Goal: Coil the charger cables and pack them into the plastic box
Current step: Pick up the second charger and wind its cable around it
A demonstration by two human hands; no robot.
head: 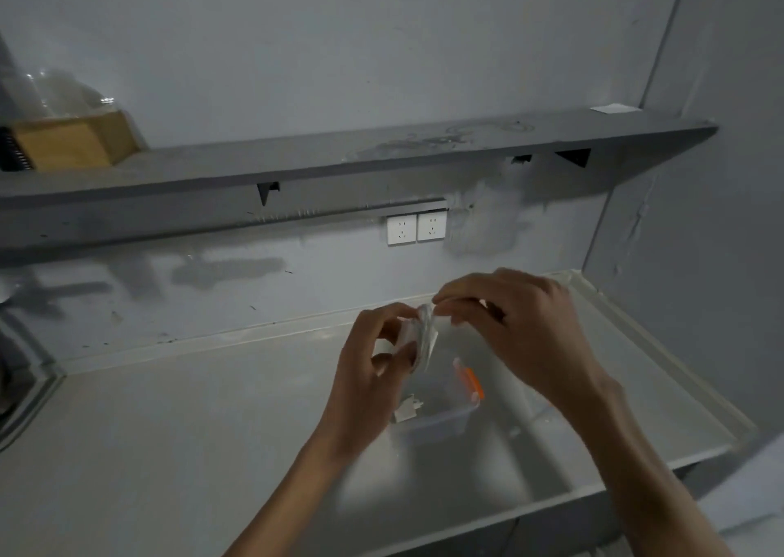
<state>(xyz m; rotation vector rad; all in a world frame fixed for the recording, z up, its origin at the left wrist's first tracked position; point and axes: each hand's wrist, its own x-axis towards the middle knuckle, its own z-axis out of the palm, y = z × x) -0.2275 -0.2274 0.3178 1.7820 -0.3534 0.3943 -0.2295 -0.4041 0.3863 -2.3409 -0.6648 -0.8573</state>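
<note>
My left hand [373, 370] grips a bundle of coiled white charger cable [422, 336] held upright above the counter. My right hand [509, 323] pinches the top of the same bundle with thumb and forefinger. Directly below stands a clear plastic box [437, 420] with an orange latch [473, 382] on its right side. A white charger plug [407, 410] shows at the box's left edge, partly hidden by my left hand.
The pale counter [191, 429] runs to a front edge at the lower right. A grey shelf [339, 162] hangs overhead with a wooden box [72, 140] at its left. Two white wall sockets [415, 227] sit on the wall behind.
</note>
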